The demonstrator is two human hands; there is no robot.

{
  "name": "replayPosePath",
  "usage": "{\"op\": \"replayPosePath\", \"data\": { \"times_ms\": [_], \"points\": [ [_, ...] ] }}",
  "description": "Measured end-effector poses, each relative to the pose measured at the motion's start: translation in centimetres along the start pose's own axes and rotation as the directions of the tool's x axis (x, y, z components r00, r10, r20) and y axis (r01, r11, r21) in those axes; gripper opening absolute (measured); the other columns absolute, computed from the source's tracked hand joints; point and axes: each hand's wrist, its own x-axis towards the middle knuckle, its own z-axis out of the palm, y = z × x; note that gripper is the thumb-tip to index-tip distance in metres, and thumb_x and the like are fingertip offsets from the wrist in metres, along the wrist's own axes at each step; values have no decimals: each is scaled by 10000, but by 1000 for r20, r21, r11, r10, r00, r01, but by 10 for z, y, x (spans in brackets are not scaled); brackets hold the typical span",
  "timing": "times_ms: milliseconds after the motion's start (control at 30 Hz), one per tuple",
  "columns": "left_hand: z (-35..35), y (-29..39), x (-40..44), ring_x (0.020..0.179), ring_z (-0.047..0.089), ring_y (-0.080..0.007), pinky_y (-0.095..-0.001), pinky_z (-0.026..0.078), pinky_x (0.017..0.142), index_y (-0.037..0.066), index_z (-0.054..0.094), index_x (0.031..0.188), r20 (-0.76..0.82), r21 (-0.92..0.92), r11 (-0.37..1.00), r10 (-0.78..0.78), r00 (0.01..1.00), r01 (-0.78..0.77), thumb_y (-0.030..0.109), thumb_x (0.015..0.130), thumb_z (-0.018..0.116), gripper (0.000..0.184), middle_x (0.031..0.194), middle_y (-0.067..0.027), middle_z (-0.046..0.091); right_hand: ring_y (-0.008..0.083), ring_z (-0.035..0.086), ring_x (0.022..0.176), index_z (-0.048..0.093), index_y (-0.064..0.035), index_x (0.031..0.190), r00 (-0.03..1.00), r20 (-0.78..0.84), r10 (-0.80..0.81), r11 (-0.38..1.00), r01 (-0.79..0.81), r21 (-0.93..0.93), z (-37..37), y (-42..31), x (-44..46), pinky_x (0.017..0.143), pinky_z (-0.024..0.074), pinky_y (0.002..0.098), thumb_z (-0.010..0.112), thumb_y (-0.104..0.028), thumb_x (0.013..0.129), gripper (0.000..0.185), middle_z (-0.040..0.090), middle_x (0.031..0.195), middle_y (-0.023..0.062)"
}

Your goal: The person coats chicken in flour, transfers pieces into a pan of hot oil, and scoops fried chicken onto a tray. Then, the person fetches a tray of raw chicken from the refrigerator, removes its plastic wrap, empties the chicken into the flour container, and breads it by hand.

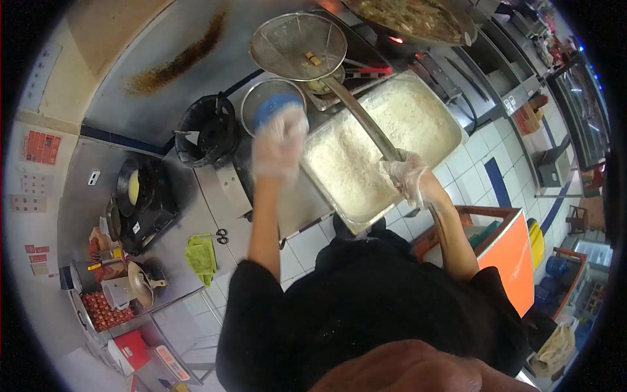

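Observation:
My right hand (410, 179), in a clear plastic glove, grips the handle of a large wire skimmer (299, 46). The skimmer's round mesh basket holds a small brown piece and hangs beyond the flour tray. My left hand (281, 140), also gloved and blurred by motion, is closed around a blue object (277, 108), perhaps a cup or bowl, over a round metal bowl (251, 104). A large rectangular metal tray (361, 224) of white flour lies between me and the stove, under the skimmer's handle.
A big wok (467, 32) of frying food sits over a flame at the top. Black burner (208, 130) stands left of the bowl. Further left are a green cloth (200, 259), scissors (223, 236) and a black pan (128, 186). An orange-sided cabinet (506, 261) stands at right.

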Motion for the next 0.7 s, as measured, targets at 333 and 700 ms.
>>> {"op": "replayPosePath", "data": {
  "times_ms": [333,700],
  "points": [
    [80,18,207,1165,665,-369,-467,514,1012,101,738,1206,528,717,564,-55,847,-410,430,935,673,431,1197,-185,723,50,466,597,679,-11,1165,998,-53,45,999,-45,4,-33,24,-84,511,389,248,787,-261,949,347,553,723,-58],
    [129,181,140,1199,664,-321,-414,499,1044,78,706,1288,335,467,707,415,846,-531,351,985,664,410,1275,-152,712,49,497,626,695,-36,1113,1000,-6,-12,970,13,242,-183,121,-143,521,392,258,803,-300,924,342,576,749,-47]
  ]
}}
